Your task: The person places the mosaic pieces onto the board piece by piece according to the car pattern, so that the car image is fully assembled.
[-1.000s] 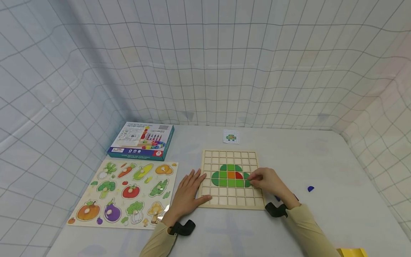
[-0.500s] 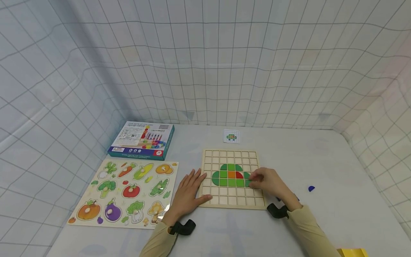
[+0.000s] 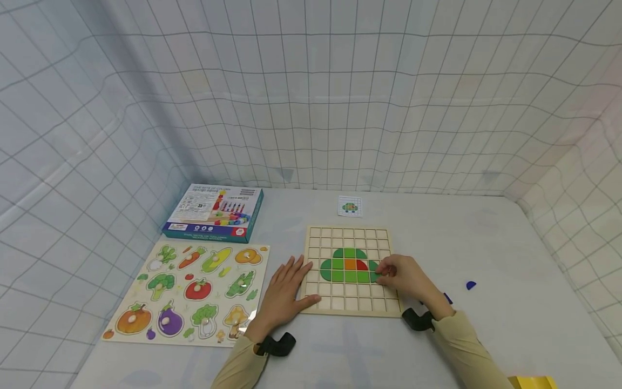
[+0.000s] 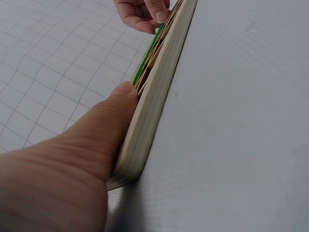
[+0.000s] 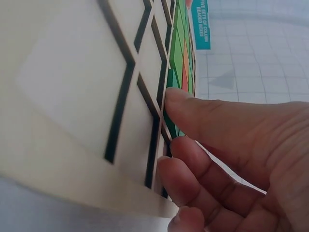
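Note:
A wooden grid board (image 3: 347, 239) lies in front of me with a patch of green tiles (image 3: 340, 268) around an orange and a red tile. My left hand (image 3: 286, 290) rests flat at the board's left edge, with its thumb (image 4: 99, 137) pressed against the board's side (image 4: 161, 89). My right hand (image 3: 402, 276) is curled at the right end of the patch. Its thumb and forefinger pinch a green tile (image 5: 169, 120) that sits low on the board (image 5: 67, 72).
A vegetable peg puzzle (image 3: 187, 292) lies left of the board and a teal toy box (image 3: 214, 212) behind it. A small pattern card (image 3: 350, 207) sits beyond the board. Blue pieces (image 3: 470, 285) lie to the right and a yellow object (image 3: 532, 382) is at the near right. Mesh walls surround the table.
My right hand has edged slightly left at the green tile on the patch's right end. The left hand and the board have stayed put.

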